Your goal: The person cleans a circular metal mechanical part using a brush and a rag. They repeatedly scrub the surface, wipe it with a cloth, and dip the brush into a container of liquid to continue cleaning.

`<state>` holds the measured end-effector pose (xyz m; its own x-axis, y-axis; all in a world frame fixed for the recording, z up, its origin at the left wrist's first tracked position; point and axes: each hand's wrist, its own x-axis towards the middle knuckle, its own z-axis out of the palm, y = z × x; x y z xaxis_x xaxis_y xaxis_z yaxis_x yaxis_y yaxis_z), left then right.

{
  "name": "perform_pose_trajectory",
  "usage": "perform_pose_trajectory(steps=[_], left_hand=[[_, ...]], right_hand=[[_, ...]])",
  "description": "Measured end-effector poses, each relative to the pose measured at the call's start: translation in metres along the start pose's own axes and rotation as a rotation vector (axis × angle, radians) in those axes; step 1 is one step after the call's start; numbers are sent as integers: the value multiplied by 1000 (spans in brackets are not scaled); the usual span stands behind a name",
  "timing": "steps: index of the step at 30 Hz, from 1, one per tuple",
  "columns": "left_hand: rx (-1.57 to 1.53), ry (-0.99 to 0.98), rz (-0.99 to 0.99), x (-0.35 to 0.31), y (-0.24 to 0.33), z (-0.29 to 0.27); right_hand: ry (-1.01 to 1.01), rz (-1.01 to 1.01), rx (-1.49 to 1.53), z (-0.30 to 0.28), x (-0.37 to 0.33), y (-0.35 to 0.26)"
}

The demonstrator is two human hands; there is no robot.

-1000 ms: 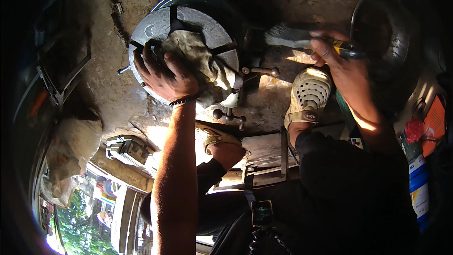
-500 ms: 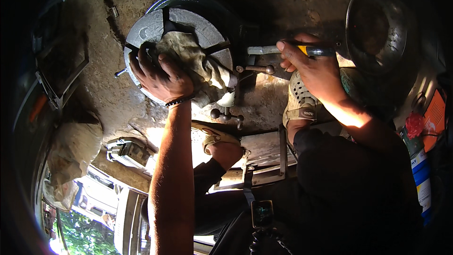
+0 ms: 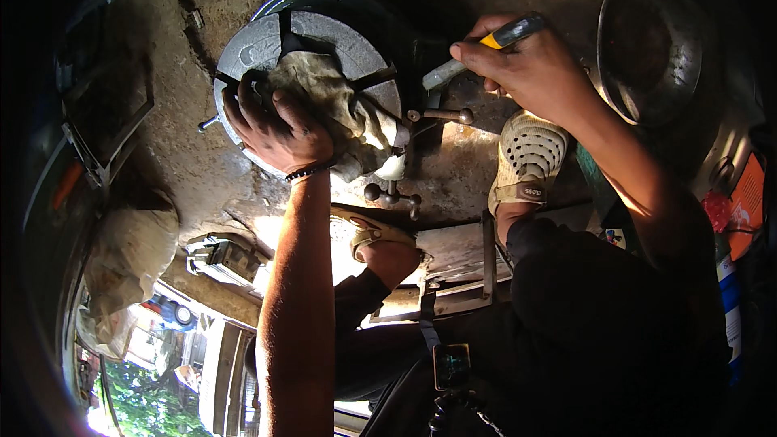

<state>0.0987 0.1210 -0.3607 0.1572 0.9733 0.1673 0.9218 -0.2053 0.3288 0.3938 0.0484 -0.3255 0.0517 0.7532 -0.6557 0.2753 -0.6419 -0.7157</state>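
Note:
My left hand (image 3: 282, 131) bears down on a round, slotted grey metal plate (image 3: 243, 53). Its fingers curl over the edge of a crumpled, stained cloth (image 3: 312, 85) and a dark lump (image 3: 257, 81) beside it, whose kind I cannot make out. In my right hand (image 3: 530, 69) is a tool with a black-and-yellow handle (image 3: 518, 30). The tool's flat grey end (image 3: 443, 74) slants down toward the plate's right side, apart from the cloth. Just below that end, a metal lever with a ball tip (image 3: 443, 115) sticks out from the plate.
A second ball-ended crank (image 3: 392, 194) sits under the plate, near my sandalled feet (image 3: 530, 158). At the right stands a dark metal dish (image 3: 647, 48). Angled metal frames (image 3: 109, 129) and a pale bag (image 3: 129, 251) are at the left. A low metal frame (image 3: 457, 255) lies behind my feet.
My right hand has moved up, and the tool has tilted from nearly level to slanting, its handle end higher. The left hand stays on the cloth.

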Motion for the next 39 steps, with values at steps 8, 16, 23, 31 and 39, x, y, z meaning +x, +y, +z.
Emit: perform_pose_trajectory(steps=[8,16,23,31,39], left_hand=[[-14,11,10,0,0,1],[-20,16,6,0,0,1],[-18,9,0,0,1,0],[-28,10,-15,1,4,0],[14,-11,23,0,-4,1]], right_hand=[[-37,-7,-5,-3,2,-5],[-102,-73,3,-12,6,-10],[-125,-59,-12,-15,7,-15],[-196,46,143,-23,9,-9],[-15,50,103,-43,12,-6]])
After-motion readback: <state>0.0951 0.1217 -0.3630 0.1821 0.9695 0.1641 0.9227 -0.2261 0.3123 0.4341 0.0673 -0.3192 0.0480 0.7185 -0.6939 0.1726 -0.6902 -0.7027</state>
